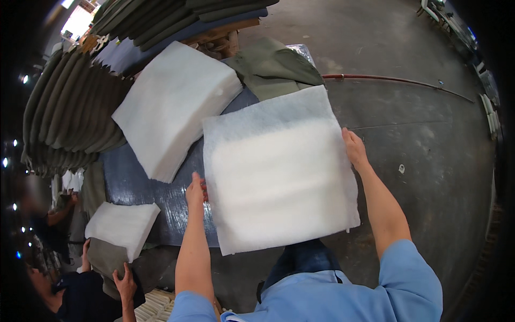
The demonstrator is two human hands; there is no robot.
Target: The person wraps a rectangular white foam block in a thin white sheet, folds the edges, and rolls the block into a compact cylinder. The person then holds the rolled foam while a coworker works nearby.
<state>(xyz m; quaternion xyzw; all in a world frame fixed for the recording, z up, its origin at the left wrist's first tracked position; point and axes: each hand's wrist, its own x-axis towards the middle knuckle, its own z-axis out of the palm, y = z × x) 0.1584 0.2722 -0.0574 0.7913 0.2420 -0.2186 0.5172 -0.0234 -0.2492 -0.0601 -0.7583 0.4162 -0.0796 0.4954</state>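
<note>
Head view: on the dark desk (161, 204), a thick white stack (171, 102) lies left of olive fabric (273, 67); stacked dark pieces (70, 107) stand farther left. At lower left, a co-worker (80, 298) holds olive cloth (110, 257) against 1 white block (126, 220). The white pad (281, 177), before the body, hides part of the desk; left hand (196, 190) and right hand (354, 147) each have a closed grip on opposite edges, fingers partly hidden.

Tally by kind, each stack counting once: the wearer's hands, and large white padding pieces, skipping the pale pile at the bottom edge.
Hands: 2 (left hand, right hand)
White padding: 3 (held piece, large stack, small block)
Total: 5
</note>
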